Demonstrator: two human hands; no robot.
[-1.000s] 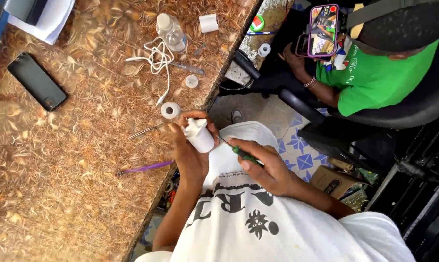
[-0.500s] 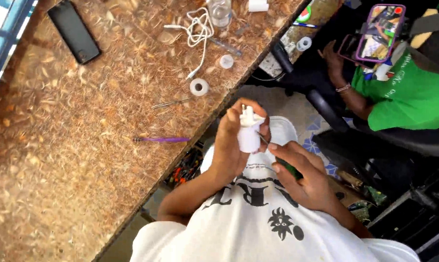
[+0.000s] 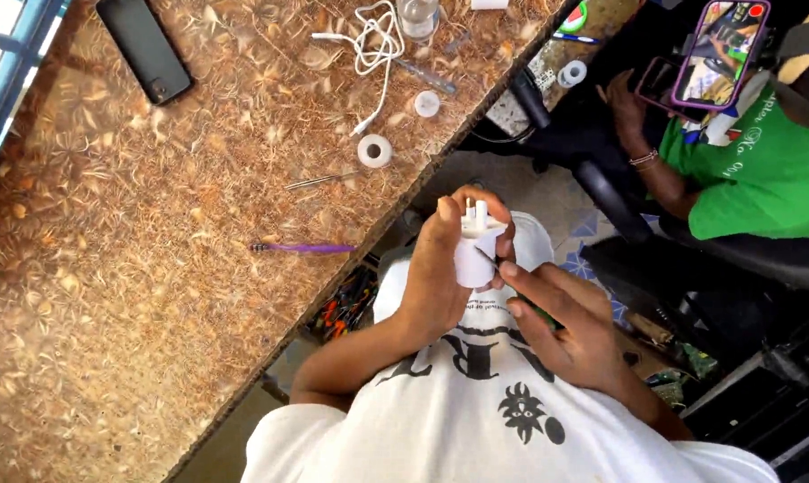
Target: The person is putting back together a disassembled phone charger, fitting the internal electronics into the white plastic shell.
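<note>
On the brown patterned table (image 3: 109, 268) a purple tool (image 3: 304, 248) lies near the edge. Just right of it, your left hand (image 3: 436, 268) grasps a white plug adapter (image 3: 474, 250), prongs up, over your lap. Your right hand (image 3: 561, 322) pinches a green-handled screwdriver (image 3: 532, 309), its tip against the adapter.

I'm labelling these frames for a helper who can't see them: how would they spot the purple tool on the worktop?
Start from the brown patterned worktop and follow its near edge toward the left hand, which holds a white plug adapter. Just left of that hand lies the purple-handled screwdriver, flat and alone. Its neighbours are white or bare metal; it alone is purple.
</note>
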